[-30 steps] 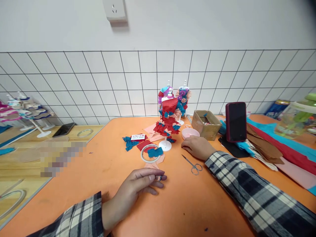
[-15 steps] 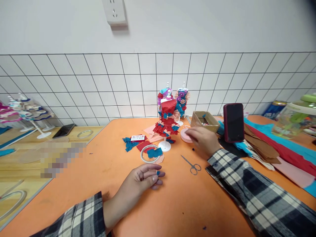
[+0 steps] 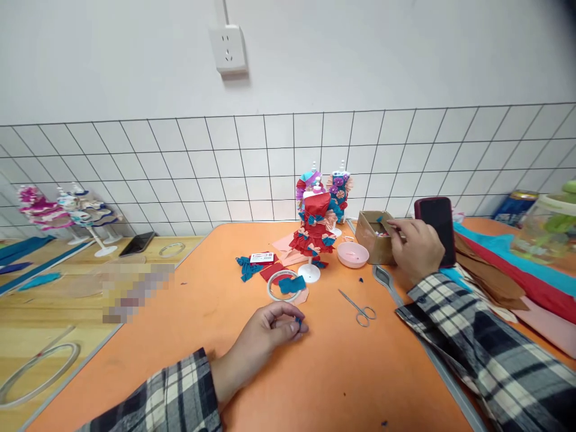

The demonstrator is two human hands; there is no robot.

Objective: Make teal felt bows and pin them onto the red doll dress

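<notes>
The left hand [image 3: 263,339] pinches one small blue piece [image 3: 298,322] between thumb and fingers; it is mostly covered, so its long axis cannot be told. Just beyond that hand, one tape roll [image 3: 269,288] lies on the bench [image 3: 342,366], one flat blue scrap [image 3: 292,285] across it. Farther beyond stand three dress forms: one red [image 3: 316,207] in front, two behind. Between the hands lie one pair of scissors [image 3: 357,308], tips slanting away and leftward, and one pink bowl [image 3: 353,256]. One box [image 3: 368,241] sits well beyond and right of the left hand; the right hand [image 3: 417,246] is nearer, fingers bent at its rim, whether gripping anything I cannot tell. One phone [image 3: 441,219] stands just behind that hand.
</notes>
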